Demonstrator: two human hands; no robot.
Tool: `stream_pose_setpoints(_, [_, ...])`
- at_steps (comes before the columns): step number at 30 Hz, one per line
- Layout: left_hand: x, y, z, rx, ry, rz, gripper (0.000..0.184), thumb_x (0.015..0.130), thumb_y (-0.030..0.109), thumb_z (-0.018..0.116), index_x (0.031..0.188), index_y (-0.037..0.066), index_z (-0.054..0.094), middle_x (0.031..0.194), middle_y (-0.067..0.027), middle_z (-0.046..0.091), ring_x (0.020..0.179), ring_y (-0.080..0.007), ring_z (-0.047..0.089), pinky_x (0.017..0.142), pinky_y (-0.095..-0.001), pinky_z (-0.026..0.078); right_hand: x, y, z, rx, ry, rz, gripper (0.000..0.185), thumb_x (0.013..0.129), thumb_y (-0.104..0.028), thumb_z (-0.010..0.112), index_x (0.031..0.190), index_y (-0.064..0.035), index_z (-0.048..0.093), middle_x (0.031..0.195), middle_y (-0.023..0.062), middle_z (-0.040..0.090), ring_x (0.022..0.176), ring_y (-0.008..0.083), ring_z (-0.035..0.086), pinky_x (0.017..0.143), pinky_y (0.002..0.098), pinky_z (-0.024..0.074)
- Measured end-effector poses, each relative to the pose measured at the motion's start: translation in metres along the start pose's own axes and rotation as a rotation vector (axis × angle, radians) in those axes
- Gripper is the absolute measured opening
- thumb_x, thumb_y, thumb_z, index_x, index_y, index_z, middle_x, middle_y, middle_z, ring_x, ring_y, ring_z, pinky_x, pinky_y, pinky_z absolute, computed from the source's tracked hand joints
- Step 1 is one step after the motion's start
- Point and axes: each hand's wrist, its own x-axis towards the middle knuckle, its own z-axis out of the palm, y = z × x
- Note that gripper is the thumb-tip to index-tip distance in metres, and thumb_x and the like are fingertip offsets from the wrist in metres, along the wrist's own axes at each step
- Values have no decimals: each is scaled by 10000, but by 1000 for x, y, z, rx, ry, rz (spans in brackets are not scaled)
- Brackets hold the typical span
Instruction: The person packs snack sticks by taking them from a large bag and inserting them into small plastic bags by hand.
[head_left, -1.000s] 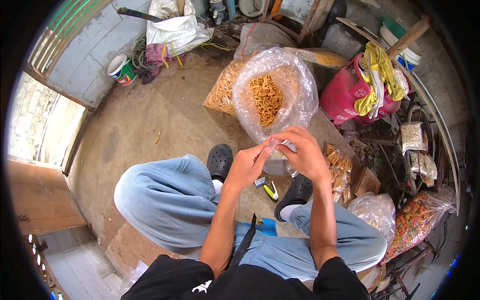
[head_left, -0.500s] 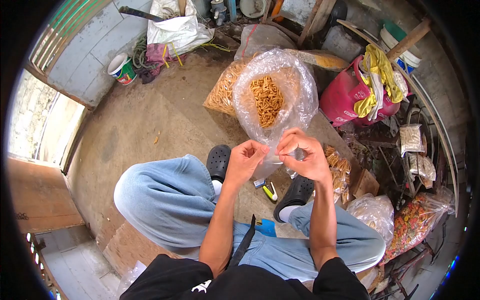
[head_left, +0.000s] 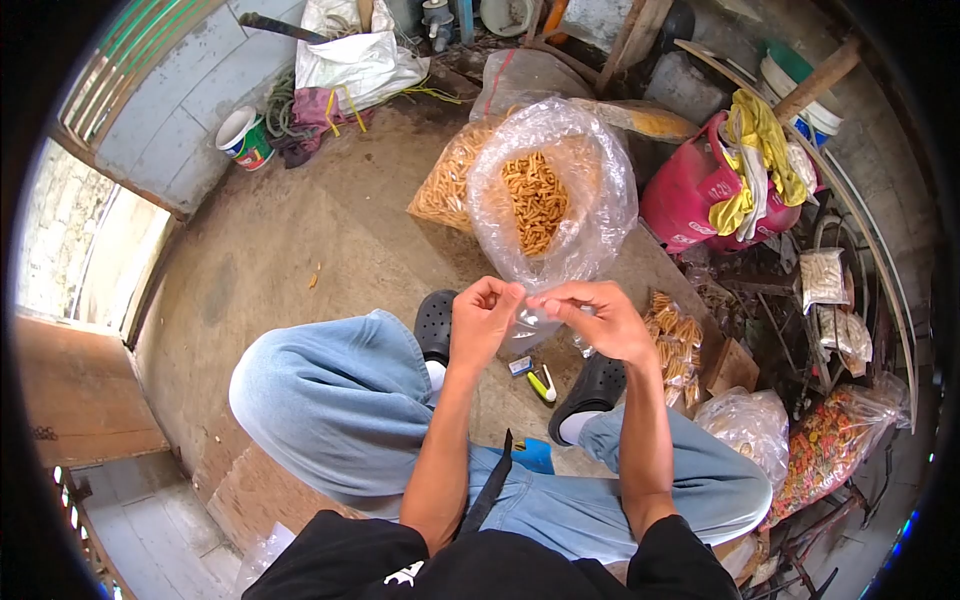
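Between my hands is a small clear plastic bag (head_left: 532,326), hanging below my fingertips. My left hand (head_left: 484,318) pinches its edge from the left, and my right hand (head_left: 598,316) pinches it from the right, the fingertips nearly touching. Just beyond stands a large open clear bag (head_left: 490,215) with brown stick snacks (head_left: 535,200) inside. Under my hands on the floor lie a green-and-white stapler (head_left: 542,383) and a small blue box (head_left: 520,366). Filled snack packets (head_left: 677,345) lie to the right of my right hand.
Another bag of snacks (head_left: 440,190) leans behind the open one. Pink gas cylinders (head_left: 690,190) with yellow cloths stand at the right. A bag of colourful snacks (head_left: 825,455) lies at lower right. A paint bucket (head_left: 243,138) sits near the wall at upper left.
My hands have come back together after moving apart, shifting slightly left. The small bag, bunched at my fingertips a second ago, now hangs spread below them.
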Motion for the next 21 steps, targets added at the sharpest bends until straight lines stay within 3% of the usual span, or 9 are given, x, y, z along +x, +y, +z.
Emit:
stream_pose_setpoints(2, [1, 1, 0, -94, 37, -75, 244, 848, 243, 717, 927, 37, 612, 652, 31, 577, 542, -22, 485, 483, -174, 357, 2, -8, 1, -46, 96, 22, 243, 880, -107, 623, 1118, -95, 672, 907, 98, 709, 738, 98, 617, 673, 273, 507])
stream_pose_setpoints(4, [1, 6, 2, -388, 67, -249, 317, 860, 197, 698, 1086, 29, 553, 806, -10, 638, 662, -68, 588, 553, -183, 453, 3, -12, 2, -91, 190, 42, 262, 895, -103, 604, 1150, -106, 660, 903, 100, 712, 661, 70, 599, 605, 250, 500])
stream_pose_setpoints(5, [1, 5, 3, -387, 70, -248, 317, 860, 197, 698, 1086, 29, 553, 806, -10, 638, 662, -68, 588, 553, -183, 453, 4, -12, 2, -147, 209, 37, 269, 904, -106, 590, 1166, -113, 652, 903, 102, 712, 633, 70, 592, 575, 247, 489])
stream_pose_setpoints(7, [2, 2, 4, -549, 7, -282, 338, 876, 138, 665, 1157, 32, 511, 959, -44, 648, 827, -112, 634, 674, -220, 532, 4, -12, 5, -200, 225, 32, 276, 913, -109, 576, 1181, -120, 643, 903, 104, 712, 604, 70, 584, 544, 244, 477])
stream_pose_setpoints(13, [3, -1, 2, -923, 2, -304, 251, 900, 90, 614, 1140, 72, 543, 1014, -37, 654, 886, -117, 639, 757, -258, 562, 2, -14, 6, -213, 97, 37, 253, 928, -131, 554, 1160, -97, 648, 928, 87, 712, 585, 73, 557, 540, 252, 475])
stream_pose_setpoints(15, [4, 0, 2, -941, -7, -291, 219, 900, 97, 618, 1111, 83, 562, 1005, -30, 659, 875, -110, 640, 744, -249, 559, 4, -6, 8, -103, 84, -45, 254, 936, -143, 548, 1163, -66, 635, 969, 67, 707, 614, 77, 562, 541, 254, 473])
stream_pose_setpoints(18, [4, -1, 5, -918, 10, -251, 146, 898, 115, 627, 1039, 93, 595, 961, -19, 667, 827, -93, 638, 707, -233, 550, 3, -16, 7, 17, 38, 31, 275, 938, -153, 554, 1186, -49, 613, 1011, 54, 699, 643, 77, 571, 543, 260, 478])
stream_pose_setpoints(21, [6, -10, 4, -843, 39, -195, 95, 897, 140, 637, 973, 91, 609, 884, -7, 661, 748, -77, 622, 657, -220, 533, 3, -23, 17, 73, 94, 38, 330, 943, -172, 546, 1262, -95, 574, 956, 56, 709, 599, 75, 556, 542, 263, 479])
